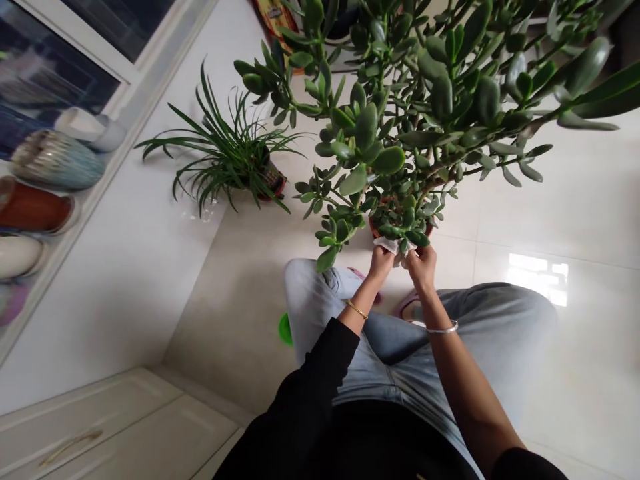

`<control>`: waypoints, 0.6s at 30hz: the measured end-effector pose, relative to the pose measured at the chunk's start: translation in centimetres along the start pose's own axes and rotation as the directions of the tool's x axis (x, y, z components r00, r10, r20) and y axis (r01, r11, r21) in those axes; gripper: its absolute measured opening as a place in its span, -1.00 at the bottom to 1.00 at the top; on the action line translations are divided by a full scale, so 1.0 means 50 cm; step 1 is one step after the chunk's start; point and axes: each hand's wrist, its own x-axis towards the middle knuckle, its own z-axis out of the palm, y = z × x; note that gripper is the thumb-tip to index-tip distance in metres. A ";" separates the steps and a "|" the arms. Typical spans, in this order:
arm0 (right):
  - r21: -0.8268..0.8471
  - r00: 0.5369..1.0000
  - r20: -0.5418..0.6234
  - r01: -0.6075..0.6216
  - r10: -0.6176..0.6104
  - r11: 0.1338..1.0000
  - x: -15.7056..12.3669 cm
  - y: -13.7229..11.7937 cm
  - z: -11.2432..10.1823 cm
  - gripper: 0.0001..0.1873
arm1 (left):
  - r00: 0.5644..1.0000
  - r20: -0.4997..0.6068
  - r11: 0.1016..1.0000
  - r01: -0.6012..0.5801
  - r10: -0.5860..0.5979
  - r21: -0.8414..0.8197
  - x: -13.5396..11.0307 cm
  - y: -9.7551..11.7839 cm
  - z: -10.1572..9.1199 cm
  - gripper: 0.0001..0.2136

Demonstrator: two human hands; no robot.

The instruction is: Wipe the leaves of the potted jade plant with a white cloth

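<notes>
A large jade plant [367,130] with thick green leaves spreads across the upper middle of the view. It grows from a reddish pot [429,229], mostly hidden behind the low leaves. At the pot's near side, my left hand [381,262] is closed on the left part of a thin white cloth or tissue [387,244]. My right hand [423,265] pinches the right part of the same white piece, just under a few drooping leaves. Both hands are close together between my knees, and the fingertips are partly hidden.
To the left a spider-like grassy plant [225,143] stands in a small dark pot [273,179] by the white wall. Several pots, one brown [35,205], line the windowsill. Something green [285,329] sits beside my left leg. A cabinet [115,433] fills the lower left.
</notes>
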 end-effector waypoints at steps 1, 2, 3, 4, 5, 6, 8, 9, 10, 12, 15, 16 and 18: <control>0.005 1.000 -0.014 -0.001 0.001 1.000 -0.001 -0.001 -0.001 -0.83 | 1.000 0.005 1.000 0.003 -0.003 -0.015 0.000 0.001 0.001 -0.69; 0.008 1.000 -0.021 -0.001 0.001 1.000 -0.002 -0.002 -0.003 -0.82 | 1.000 0.012 1.000 0.006 -0.006 -0.030 -0.001 0.002 0.003 -0.69; 0.012 1.000 -0.020 0.001 0.000 1.000 -0.002 -0.003 -0.004 -0.81 | 1.000 0.020 0.999 0.011 -0.010 -0.045 -0.002 0.004 0.005 -0.68; 0.017 1.000 -0.016 0.002 -0.002 1.000 -0.002 -0.003 -0.006 -0.79 | 0.999 0.028 0.998 0.016 -0.014 -0.059 -0.003 0.006 0.006 -0.68; 0.022 1.000 -0.009 0.003 -0.002 1.000 -0.003 -0.002 -0.008 -0.77 | 0.999 0.038 0.997 0.021 -0.019 -0.072 -0.004 0.009 0.008 -0.67; 0.027 1.000 -0.001 0.003 -0.003 1.000 -0.003 -0.001 -0.010 -0.75 | 0.999 0.047 0.996 0.026 -0.022 -0.083 -0.005 0.011 0.009 -0.66; 0.036 1.000 0.017 0.003 -0.004 0.999 -0.003 0.000 -0.014 -0.71 | 0.998 0.061 0.994 0.033 -0.027 -0.101 -0.008 0.017 0.011 -0.66; 0.038 1.000 0.024 0.005 -0.006 0.999 -0.003 0.000 -0.015 -0.69 | 0.997 0.066 0.994 0.037 -0.030 -0.108 -0.009 0.019 0.012 -0.67; 0.039 1.000 0.026 0.006 -0.008 0.999 -0.004 -0.001 -0.016 -0.68 | 0.997 0.070 0.993 0.040 -0.032 -0.112 -0.011 0.021 0.012 -0.67; 0.033 1.000 0.012 0.010 -0.011 0.999 -0.005 -0.002 -0.017 -0.67 | 0.996 0.079 0.992 0.045 -0.036 -0.118 -0.014 0.024 0.013 -0.68; 0.013 0.999 -0.032 0.007 -0.006 1.000 -0.005 -0.003 -0.015 -0.70 | 0.995 0.088 0.991 0.058 -0.048 -0.118 -0.019 0.027 0.014 -0.69; 0.004 0.999 -0.043 0.001 -0.001 1.000 -0.004 -0.003 -0.014 -0.73 | 0.995 0.089 0.991 0.064 -0.054 -0.116 -0.020 0.027 0.014 -0.69; -0.017 0.998 -0.057 -0.013 0.012 1.000 0.000 -0.002 -0.011 -0.78 | 0.994 0.088 0.991 0.076 -0.067 -0.110 -0.020 0.028 0.014 -0.70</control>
